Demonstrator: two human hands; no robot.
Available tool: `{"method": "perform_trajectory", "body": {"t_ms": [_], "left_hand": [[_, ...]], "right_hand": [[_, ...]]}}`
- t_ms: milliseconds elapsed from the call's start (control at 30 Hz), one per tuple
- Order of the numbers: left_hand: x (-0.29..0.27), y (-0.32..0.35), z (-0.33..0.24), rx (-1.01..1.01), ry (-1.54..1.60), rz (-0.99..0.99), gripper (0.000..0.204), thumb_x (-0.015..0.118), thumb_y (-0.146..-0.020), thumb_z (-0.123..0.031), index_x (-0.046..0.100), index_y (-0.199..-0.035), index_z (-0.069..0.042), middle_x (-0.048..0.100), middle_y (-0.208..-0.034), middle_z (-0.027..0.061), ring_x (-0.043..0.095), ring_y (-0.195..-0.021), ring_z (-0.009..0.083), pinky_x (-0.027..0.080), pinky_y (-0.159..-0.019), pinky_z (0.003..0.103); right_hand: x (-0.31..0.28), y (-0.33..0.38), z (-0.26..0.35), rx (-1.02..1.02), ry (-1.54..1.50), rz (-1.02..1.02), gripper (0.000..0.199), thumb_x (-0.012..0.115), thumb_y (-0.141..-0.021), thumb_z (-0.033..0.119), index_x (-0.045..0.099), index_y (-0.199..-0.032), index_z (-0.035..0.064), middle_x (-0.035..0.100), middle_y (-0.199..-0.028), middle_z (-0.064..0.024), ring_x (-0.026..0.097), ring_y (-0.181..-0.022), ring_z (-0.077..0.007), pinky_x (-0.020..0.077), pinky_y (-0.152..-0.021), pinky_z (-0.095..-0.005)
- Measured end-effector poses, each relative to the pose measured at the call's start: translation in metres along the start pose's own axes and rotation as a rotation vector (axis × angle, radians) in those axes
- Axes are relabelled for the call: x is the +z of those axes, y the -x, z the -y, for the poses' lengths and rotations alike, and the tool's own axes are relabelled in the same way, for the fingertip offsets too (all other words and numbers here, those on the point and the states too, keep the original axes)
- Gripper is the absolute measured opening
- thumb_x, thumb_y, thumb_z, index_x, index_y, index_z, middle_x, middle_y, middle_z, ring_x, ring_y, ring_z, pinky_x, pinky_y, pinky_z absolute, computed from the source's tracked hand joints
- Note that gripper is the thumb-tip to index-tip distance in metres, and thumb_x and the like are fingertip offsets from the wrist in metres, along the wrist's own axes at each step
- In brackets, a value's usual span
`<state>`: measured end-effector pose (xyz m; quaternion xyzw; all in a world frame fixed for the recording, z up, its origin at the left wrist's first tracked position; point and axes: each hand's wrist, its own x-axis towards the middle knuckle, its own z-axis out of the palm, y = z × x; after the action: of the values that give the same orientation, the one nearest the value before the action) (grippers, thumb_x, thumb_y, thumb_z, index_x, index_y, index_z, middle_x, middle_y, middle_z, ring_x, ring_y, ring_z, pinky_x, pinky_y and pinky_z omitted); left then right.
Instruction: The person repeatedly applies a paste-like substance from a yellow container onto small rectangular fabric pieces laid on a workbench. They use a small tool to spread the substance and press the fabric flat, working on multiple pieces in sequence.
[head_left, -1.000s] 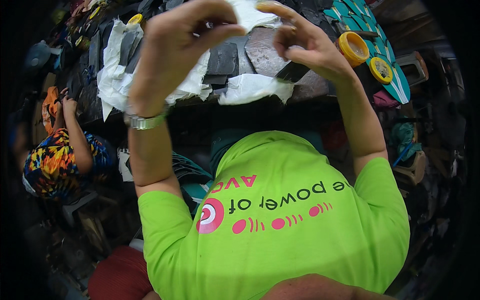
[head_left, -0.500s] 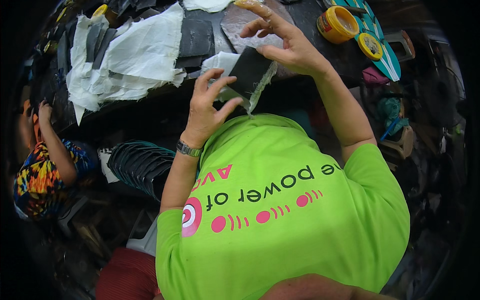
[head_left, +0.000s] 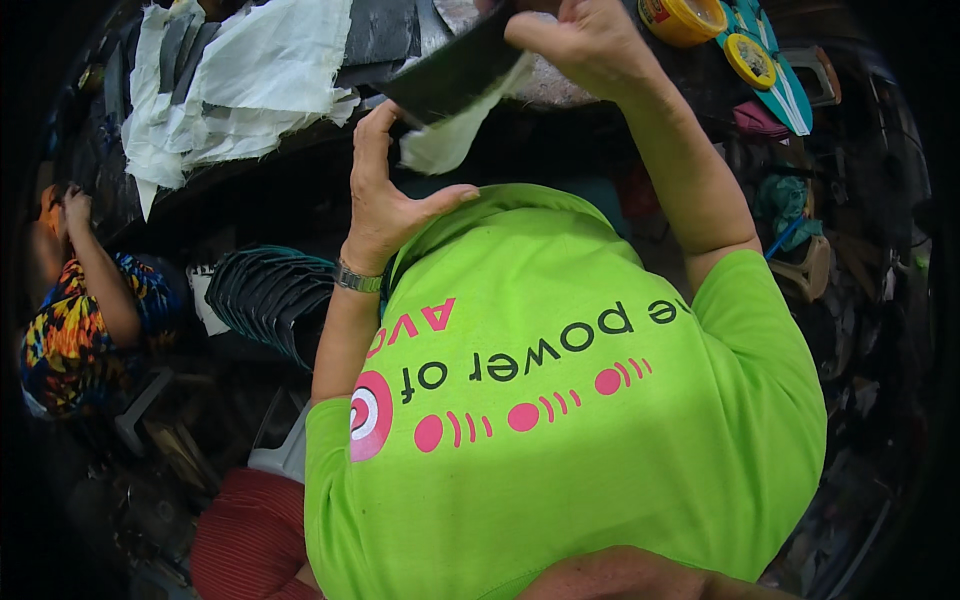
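A black flat piece with white cloth on its underside (head_left: 450,75) hangs tilted above the table's front edge. My right hand (head_left: 590,45) grips its upper right end, thumb on the near face. Its fingertips are partly cut off by the top of the picture. My left hand (head_left: 385,205) is below the piece's lower left corner, thumb stretched wide from the fingers. Its fingertips reach that corner; whether they touch it I cannot tell.
White cloth (head_left: 270,70) with dark strips lies on the table at left. A yellow tub (head_left: 685,20) and its yellow lid (head_left: 750,62) are at right, by teal pieces (head_left: 785,100). Stacked dark curved pieces (head_left: 270,300) stand lower left, near another person (head_left: 85,320).
The black piece has moved up and tilted, with my right hand raised along with it. My left hand's thumb and fingers have spread wider, off the piece's near face.
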<state>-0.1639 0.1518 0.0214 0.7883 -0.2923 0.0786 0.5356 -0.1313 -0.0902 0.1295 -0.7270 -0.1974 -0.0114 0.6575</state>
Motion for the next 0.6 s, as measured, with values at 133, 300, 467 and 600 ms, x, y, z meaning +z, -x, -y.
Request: {"method": "perform_trajectory", "body": {"t_ms": [133,300,467,600], "left_hand": [[0.007,-0.013,-0.003,-0.155,0.181,-0.126,0.062,0.092,-0.07,-0.018,0.061,-0.12,0.002,0.061,-0.123,0.0135,0.061,-0.106,0.0209,0.049,-0.091,0.032],[-0.042,-0.032,-0.007,-0.15,0.604,-0.295,0.027,0.076,-0.087,0.0,0.07,-0.113,0.0,0.073,-0.103,0.0031,0.066,-0.092,0.0096,0.05,-0.084,0.024],[-0.141,-0.059,-0.011,-0.221,0.497,-0.303,0.028,0.078,-0.086,-0.006,0.071,-0.113,-0.001,0.073,-0.102,0.0042,0.067,-0.087,0.0099,0.052,-0.082,0.025],[-0.225,-0.101,-0.027,-0.276,0.066,-0.02,0.027,0.076,-0.09,-0.014,0.07,-0.111,0.0,0.069,-0.094,-0.002,0.061,-0.08,0.0054,0.049,-0.072,0.021]], "right_hand": [[0.001,-0.024,0.02,-0.219,-0.29,-0.078,0.08,0.047,-0.072,-0.014,0.037,-0.149,0.0043,0.058,-0.105,-0.0027,0.055,-0.091,-0.0101,0.0451,-0.085,-0.0224],[0.007,-0.043,0.047,-0.203,-0.394,-0.096,0.077,0.049,-0.074,-0.016,0.039,-0.147,0.0044,0.062,-0.105,-0.0033,0.058,-0.09,-0.0101,0.0471,-0.085,-0.0239],[0.025,-0.063,0.047,-0.119,-0.442,0.048,0.075,0.051,-0.077,-0.014,0.039,-0.148,0.0069,0.063,-0.099,-0.0034,0.058,-0.088,-0.0088,0.0465,-0.078,-0.0227],[0.068,-0.084,0.01,-0.174,-0.414,0.074,0.073,0.061,-0.078,-0.004,0.042,-0.147,0.0095,0.063,-0.096,-0.0081,0.063,-0.083,-0.0148,0.055,-0.072,-0.0281]]}}
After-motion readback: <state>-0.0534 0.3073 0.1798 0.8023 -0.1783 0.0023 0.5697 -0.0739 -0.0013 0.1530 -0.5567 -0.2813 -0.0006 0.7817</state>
